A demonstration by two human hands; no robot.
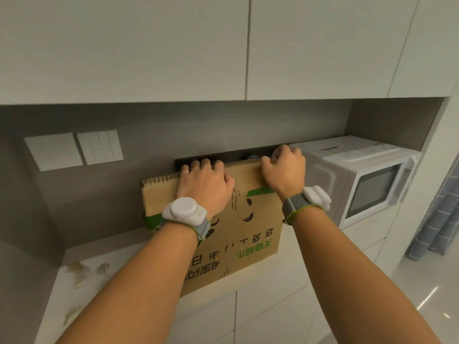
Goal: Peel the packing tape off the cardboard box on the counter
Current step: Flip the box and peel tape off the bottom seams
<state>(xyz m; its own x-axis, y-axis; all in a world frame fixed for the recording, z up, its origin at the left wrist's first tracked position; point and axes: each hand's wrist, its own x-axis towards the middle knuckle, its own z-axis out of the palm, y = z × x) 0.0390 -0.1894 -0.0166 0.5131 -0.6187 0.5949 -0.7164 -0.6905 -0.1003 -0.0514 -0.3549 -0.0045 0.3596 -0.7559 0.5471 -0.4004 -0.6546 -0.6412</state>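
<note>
- Upper cabinets (173, 45): pale flat doors across the top of the view, grey backsplash (223, 125) below.
- White counter (82, 264): carries everything below; drawer fronts under its front edge.
- Flattened cardboard box (250, 234): stands on edge on the counter, leaning back toward the backsplash, just left of the microwave; green and black print upside down; torn corrugated top edge.
- White microwave (360, 184): on the counter at far right, dark door glass facing out.
- Left hand (203, 184): laid over the box's top edge, four fingers curled over it and close together, thumb against the front face; grips the cardboard.
- Right hand (285, 170): at the top right corner of the box, fingers curled and bunched; looks to pinch something clear at the fingertips, cannot tell what.
- White wrist devices on grey straps: one on the left wrist (183, 211), one on the right wrist (315, 198).
- Wall switch plates (74, 148): two, side by side, on the backsplash at left.
- Black wall strip (233, 155): behind the box's top edge, partly hidden by both hands.
- Green packing tape (259, 191): strip across the box face below the right hand; another stretch (152, 222) at the box's left edge.
- Crumpled clear tape scraps (82, 271): scattered on the counter at left, well apart from the box.
</note>
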